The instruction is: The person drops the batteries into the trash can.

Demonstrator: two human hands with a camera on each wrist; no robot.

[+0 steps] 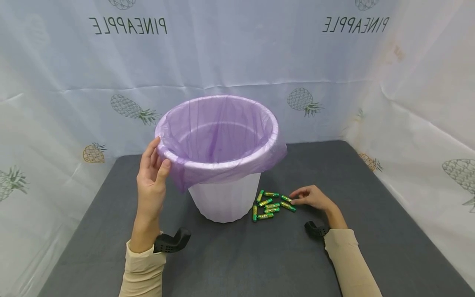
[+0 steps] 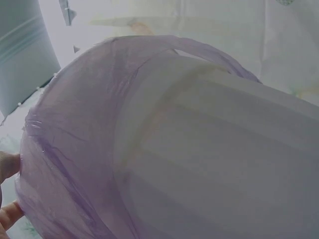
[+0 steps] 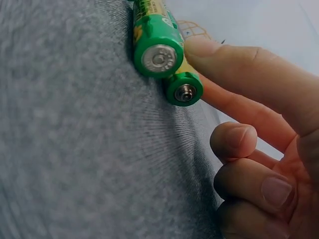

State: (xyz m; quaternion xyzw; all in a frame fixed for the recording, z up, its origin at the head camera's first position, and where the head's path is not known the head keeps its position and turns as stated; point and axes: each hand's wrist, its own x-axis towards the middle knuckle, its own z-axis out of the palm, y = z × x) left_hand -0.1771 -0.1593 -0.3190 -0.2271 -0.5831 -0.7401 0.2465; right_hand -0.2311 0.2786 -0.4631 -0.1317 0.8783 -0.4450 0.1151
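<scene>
Bin (image 1: 224, 202) has purple liner (image 1: 222, 142) fitted; batts (image 1: 272, 206) rt. of bin prob. left. L hand (image 1: 150, 183) unclenched against liner, R hand (image 1: 312, 198) pinching one.

Under my right fingers (image 1: 302, 191) spreads a dark grey tabletop (image 1: 389, 247). Beyond my left fingers (image 1: 148, 156) and right alike hangs a pale, creased curtain (image 1: 237, 49), with mirrored PINEAPPLE lettering (image 1: 128, 26) high ahead of me, one line towards either side. An orange pineapple print (image 1: 93, 153) shows left of my left fingers; a grey pineapple print (image 1: 300, 100) with green leaves shows above and beyond my right ones.
</scene>
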